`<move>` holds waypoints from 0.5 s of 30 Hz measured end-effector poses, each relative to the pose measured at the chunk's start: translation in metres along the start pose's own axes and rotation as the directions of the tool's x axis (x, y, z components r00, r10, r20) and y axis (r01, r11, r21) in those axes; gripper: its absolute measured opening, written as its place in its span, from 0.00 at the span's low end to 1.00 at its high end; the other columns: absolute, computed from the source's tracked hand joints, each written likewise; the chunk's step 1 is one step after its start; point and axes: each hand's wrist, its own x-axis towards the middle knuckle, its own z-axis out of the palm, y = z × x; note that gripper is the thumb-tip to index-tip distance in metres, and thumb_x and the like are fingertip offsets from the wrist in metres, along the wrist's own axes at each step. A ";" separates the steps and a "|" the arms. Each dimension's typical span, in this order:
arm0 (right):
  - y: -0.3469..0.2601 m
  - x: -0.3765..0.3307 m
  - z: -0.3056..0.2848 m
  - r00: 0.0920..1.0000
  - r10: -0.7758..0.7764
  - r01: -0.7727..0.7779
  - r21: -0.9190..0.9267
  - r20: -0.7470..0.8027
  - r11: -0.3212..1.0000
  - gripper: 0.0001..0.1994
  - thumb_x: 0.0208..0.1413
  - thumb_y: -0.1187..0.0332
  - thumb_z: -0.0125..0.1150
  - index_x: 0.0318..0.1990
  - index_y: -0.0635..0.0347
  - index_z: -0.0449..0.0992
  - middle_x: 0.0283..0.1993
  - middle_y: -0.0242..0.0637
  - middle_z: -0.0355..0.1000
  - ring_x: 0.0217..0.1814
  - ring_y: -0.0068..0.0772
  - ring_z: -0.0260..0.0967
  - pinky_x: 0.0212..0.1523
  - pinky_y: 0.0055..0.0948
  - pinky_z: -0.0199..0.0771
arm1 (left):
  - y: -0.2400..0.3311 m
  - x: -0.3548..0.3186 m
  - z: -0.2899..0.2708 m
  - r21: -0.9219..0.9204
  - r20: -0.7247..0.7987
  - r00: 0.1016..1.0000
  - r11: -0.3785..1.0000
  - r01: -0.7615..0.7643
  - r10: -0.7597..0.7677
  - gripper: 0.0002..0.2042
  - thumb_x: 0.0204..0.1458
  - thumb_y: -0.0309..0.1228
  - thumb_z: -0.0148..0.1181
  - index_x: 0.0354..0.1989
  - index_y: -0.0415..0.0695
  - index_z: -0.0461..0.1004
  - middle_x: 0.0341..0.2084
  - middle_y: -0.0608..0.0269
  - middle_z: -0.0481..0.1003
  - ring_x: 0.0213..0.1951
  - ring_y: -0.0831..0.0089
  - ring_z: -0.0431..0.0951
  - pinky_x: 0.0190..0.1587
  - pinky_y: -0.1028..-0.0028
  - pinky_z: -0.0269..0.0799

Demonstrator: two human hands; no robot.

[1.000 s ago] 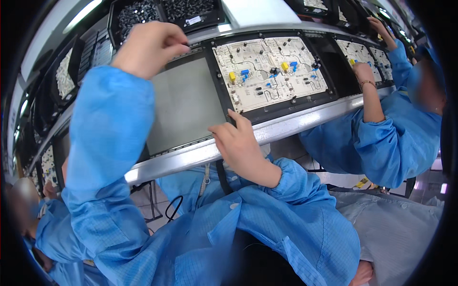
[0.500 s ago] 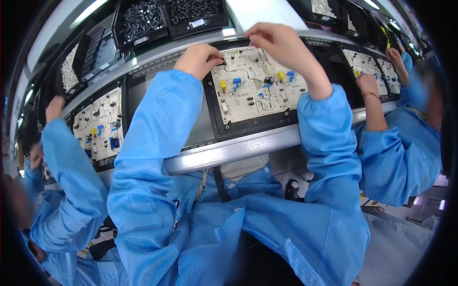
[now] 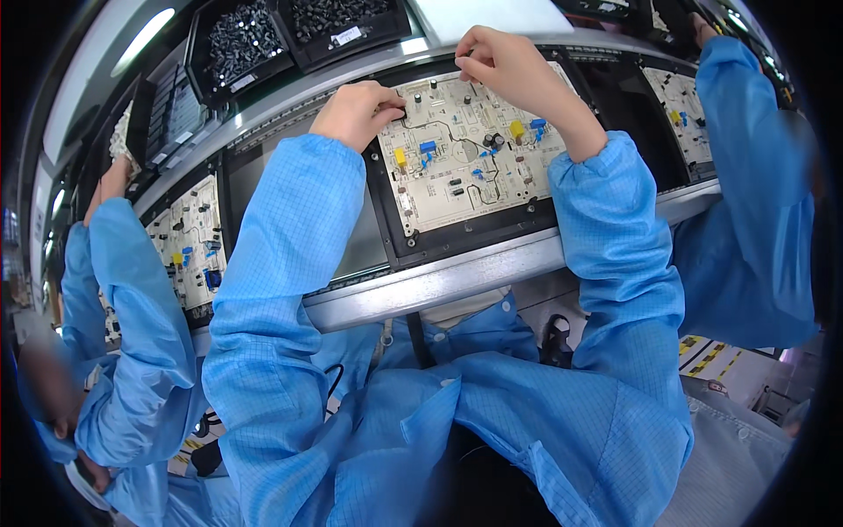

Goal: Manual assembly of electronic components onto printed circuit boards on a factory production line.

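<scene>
A pale circuit board [image 3: 465,162] with yellow, blue and black parts lies in a black tray [image 3: 479,233] on the line in front of me. My left hand [image 3: 356,112] rests at the board's top left corner, fingers curled tight and fingertips touching the board beside a small black part. My right hand [image 3: 505,66] is at the board's top edge with thumb and fingers pinched together. Whatever the fingers may hold is hidden. Both my arms are in blue sleeves.
Black bins of small dark parts [image 3: 241,39] stand on the shelf behind the line. A metal rail [image 3: 457,272] runs along the front. A co-worker's arm [image 3: 132,290] works a board [image 3: 189,241] at left; another's sleeve [image 3: 755,176] reaches a board [image 3: 676,114] at right.
My left hand has come down from the bins to the board's top left corner. My right hand has left the tray's front edge and now pinches at the board's top edge.
</scene>
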 end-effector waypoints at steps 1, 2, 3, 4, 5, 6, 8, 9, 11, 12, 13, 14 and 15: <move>0.000 0.000 -0.001 1.000 -0.005 0.005 -0.012 -0.010 1.000 0.07 0.56 0.69 0.54 0.39 0.63 0.70 0.25 0.35 0.74 0.29 0.22 0.72 0.31 0.21 0.69 | 0.001 0.000 0.000 0.013 -0.018 1.000 1.000 -0.011 0.011 0.10 0.47 0.29 0.61 0.38 0.42 0.76 0.32 0.56 0.76 0.37 0.63 0.76 0.41 0.70 0.71; 0.000 -0.001 -0.001 1.000 -0.009 0.008 -0.023 -0.020 1.000 0.08 0.56 0.68 0.54 0.38 0.63 0.69 0.25 0.35 0.74 0.29 0.23 0.72 0.31 0.21 0.70 | 0.001 0.000 0.000 0.025 -0.035 0.999 0.999 -0.022 0.023 0.10 0.47 0.29 0.61 0.38 0.43 0.76 0.32 0.56 0.76 0.37 0.63 0.76 0.41 0.70 0.71; -0.002 -0.002 -0.003 1.000 -0.008 0.007 -0.022 -0.018 1.000 0.08 0.56 0.68 0.54 0.38 0.63 0.69 0.25 0.35 0.74 0.29 0.23 0.72 0.31 0.21 0.70 | 0.002 0.000 0.000 0.024 -0.033 0.999 0.999 -0.021 0.021 0.10 0.47 0.29 0.61 0.38 0.43 0.76 0.32 0.56 0.76 0.37 0.63 0.76 0.41 0.70 0.71; -0.004 -0.003 -0.005 1.000 0.007 -0.007 -0.016 -0.009 1.000 0.08 0.56 0.68 0.55 0.37 0.63 0.69 0.25 0.35 0.75 0.29 0.22 0.72 0.31 0.20 0.70 | 0.003 0.000 0.000 0.015 -0.031 0.999 1.000 -0.013 0.014 0.10 0.46 0.30 0.61 0.38 0.43 0.76 0.31 0.57 0.75 0.36 0.63 0.76 0.41 0.70 0.71; -0.007 -0.004 -0.008 1.000 0.021 -0.021 -0.009 0.001 1.000 0.08 0.56 0.68 0.55 0.36 0.63 0.68 0.25 0.35 0.75 0.28 0.22 0.72 0.30 0.19 0.70 | 0.003 -0.002 -0.001 0.006 -0.028 1.000 1.000 -0.005 0.005 0.10 0.46 0.30 0.61 0.38 0.42 0.76 0.31 0.57 0.75 0.36 0.63 0.76 0.41 0.70 0.71; -0.010 -0.005 -0.009 1.000 0.020 -0.020 -0.008 0.003 1.000 0.08 0.56 0.68 0.55 0.36 0.63 0.68 0.25 0.35 0.75 0.28 0.22 0.72 0.30 0.19 0.70 | 0.003 -0.003 -0.003 0.006 -0.028 1.000 1.000 -0.002 0.002 0.10 0.46 0.30 0.61 0.38 0.42 0.76 0.31 0.57 0.75 0.36 0.63 0.76 0.41 0.70 0.71; -0.014 -0.006 -0.011 0.998 0.065 -0.065 0.015 0.003 0.998 0.08 0.55 0.67 0.57 0.35 0.62 0.68 0.24 0.34 0.74 0.28 0.20 0.72 0.29 0.17 0.69 | 0.002 -0.003 -0.004 0.012 -0.015 1.000 1.000 -0.028 0.028 0.10 0.46 0.30 0.62 0.37 0.42 0.76 0.30 0.57 0.75 0.35 0.63 0.76 0.41 0.70 0.71; -0.016 -0.006 -0.012 0.998 0.062 -0.062 0.014 0.004 0.998 0.08 0.55 0.67 0.57 0.35 0.62 0.68 0.24 0.34 0.74 0.28 0.20 0.72 0.29 0.17 0.69 | 0.002 -0.003 -0.004 0.012 -0.018 0.999 1.000 -0.026 0.026 0.10 0.46 0.30 0.62 0.37 0.42 0.76 0.30 0.57 0.75 0.35 0.63 0.76 0.41 0.70 0.71; -0.020 -0.005 -0.014 0.997 0.073 -0.073 -0.013 0.024 0.997 0.08 0.53 0.68 0.59 0.33 0.61 0.69 0.20 0.31 0.71 0.24 0.18 0.68 0.25 0.16 0.65 | 0.001 -0.003 -0.005 0.029 -0.011 1.000 1.000 -0.013 0.013 0.11 0.45 0.30 0.63 0.37 0.42 0.76 0.30 0.58 0.75 0.34 0.63 0.75 0.40 0.70 0.71; -0.019 -0.004 -0.014 0.997 0.067 -0.067 -0.013 0.026 0.998 0.08 0.53 0.68 0.59 0.33 0.61 0.69 0.20 0.31 0.71 0.24 0.18 0.68 0.25 0.16 0.65 | 0.002 -0.004 -0.006 0.031 -0.016 1.000 0.999 -0.009 0.009 0.11 0.45 0.30 0.63 0.37 0.42 0.76 0.30 0.58 0.75 0.34 0.63 0.75 0.40 0.70 0.71; -0.017 -0.003 -0.014 1.000 0.001 0.001 -0.068 0.022 0.998 0.08 0.52 0.69 0.60 0.32 0.62 0.69 0.19 0.30 0.68 0.22 0.19 0.65 0.24 0.17 0.64 | 0.003 -0.004 -0.007 0.045 0.009 1.000 0.999 -0.006 0.005 0.11 0.44 0.30 0.63 0.37 0.42 0.76 0.30 0.58 0.75 0.34 0.64 0.75 0.40 0.70 0.71; -0.014 -0.003 -0.014 0.998 -0.064 0.066 -0.124 0.019 0.990 0.07 0.51 0.70 0.61 0.31 0.62 0.69 0.18 0.29 0.66 0.21 0.19 0.63 0.23 0.18 0.62 | 0.005 -0.003 -0.009 0.059 0.035 0.999 0.998 -0.006 0.004 0.12 0.44 0.30 0.64 0.37 0.42 0.76 0.29 0.58 0.75 0.34 0.64 0.75 0.40 0.71 0.71; -0.011 -0.004 -0.012 0.998 -0.068 0.070 -0.125 0.019 0.990 0.07 0.51 0.70 0.61 0.31 0.62 0.69 0.18 0.29 0.66 0.21 0.19 0.63 0.23 0.18 0.62 | 0.008 -0.003 -0.009 0.060 0.031 1.000 0.998 -0.005 0.003 0.12 0.44 0.30 0.64 0.37 0.42 0.76 0.29 0.58 0.75 0.34 0.64 0.75 0.40 0.71 0.71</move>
